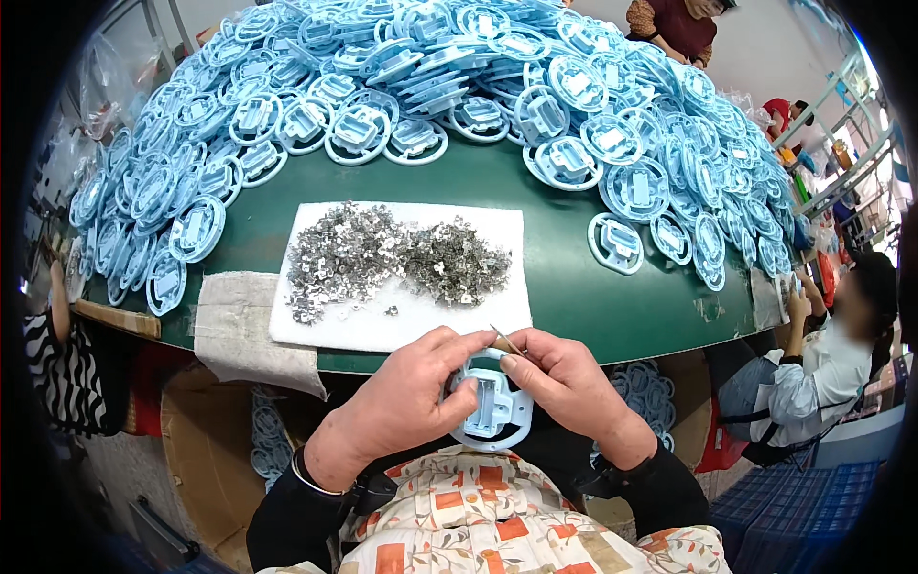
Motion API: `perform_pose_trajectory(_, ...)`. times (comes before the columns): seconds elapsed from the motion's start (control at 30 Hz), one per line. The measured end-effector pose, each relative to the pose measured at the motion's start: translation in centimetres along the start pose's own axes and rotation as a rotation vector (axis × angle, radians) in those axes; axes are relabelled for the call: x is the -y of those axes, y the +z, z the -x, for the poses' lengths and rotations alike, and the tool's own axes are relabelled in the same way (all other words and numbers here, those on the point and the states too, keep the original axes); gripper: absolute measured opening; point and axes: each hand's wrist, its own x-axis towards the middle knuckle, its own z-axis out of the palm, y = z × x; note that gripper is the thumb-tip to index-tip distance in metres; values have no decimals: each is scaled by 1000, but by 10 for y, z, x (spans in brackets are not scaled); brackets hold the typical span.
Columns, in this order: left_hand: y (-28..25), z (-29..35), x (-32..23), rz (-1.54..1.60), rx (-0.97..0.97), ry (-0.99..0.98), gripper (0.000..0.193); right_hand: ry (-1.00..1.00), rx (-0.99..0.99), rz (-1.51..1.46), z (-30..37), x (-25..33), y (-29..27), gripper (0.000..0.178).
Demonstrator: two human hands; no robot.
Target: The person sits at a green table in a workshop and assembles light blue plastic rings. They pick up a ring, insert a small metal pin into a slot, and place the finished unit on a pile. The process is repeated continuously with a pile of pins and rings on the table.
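My left hand (pixel 406 387) is closed on a light blue round plastic housing (pixel 490 435), held upright close to my body. Inside its ring sits a boxy middle with a rectangular recess. The fingers of my right hand (pixel 576 390) pinch a thin pointed metal tool (pixel 503 337) at the housing's top rim; its exact kind is hard to make out. Just beyond my hands, a white foam sheet (pixel 373 330) carries two heaps of small silvery metal clips, a left heap (pixel 339 253) and a right heap (pixel 457 263).
A large pile of similar blue housings (pixel 430 72) covers the far side of the green table (pixel 564 306). Left of the foam lies a grey cloth (pixel 253 330) over the edge. Cardboard boxes (pixel 206 450) stand below. People sit at both sides; another person (pixel 674 29) is across.
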Motion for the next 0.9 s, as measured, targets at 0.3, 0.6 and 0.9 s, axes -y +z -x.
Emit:
perform_pose_trajectory(0.3, 17, 10, 39, 1181, -24, -173, 54, -347, -170, -66, 5, -10, 16, 30)
perform_pose_trajectory(0.6, 17, 0, 25, 1296, -1, -195, 53, -645, -156, 450, 2, -9, 33, 55)
perform_pose_trajectory(0.9, 27, 0, 31, 1319, 12, -140, 54, -569, -229, 282, 4, -12, 29, 47)
